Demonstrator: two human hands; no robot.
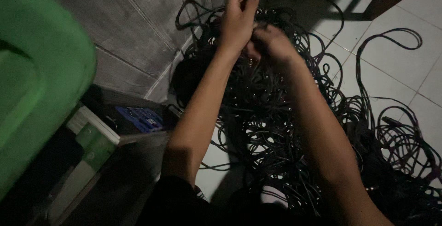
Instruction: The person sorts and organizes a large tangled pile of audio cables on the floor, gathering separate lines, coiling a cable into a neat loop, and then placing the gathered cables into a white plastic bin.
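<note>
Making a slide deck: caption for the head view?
Both hands, left and right, work at tangled black cables on a tiled floor.

Single head-worn view, looking steeply down and forward along both forearms. Close range: left hand (238,16) and right hand (271,41) near top centre, cable pile (276,124) filling middle, white tiled floor (391,69) at right.
</note>
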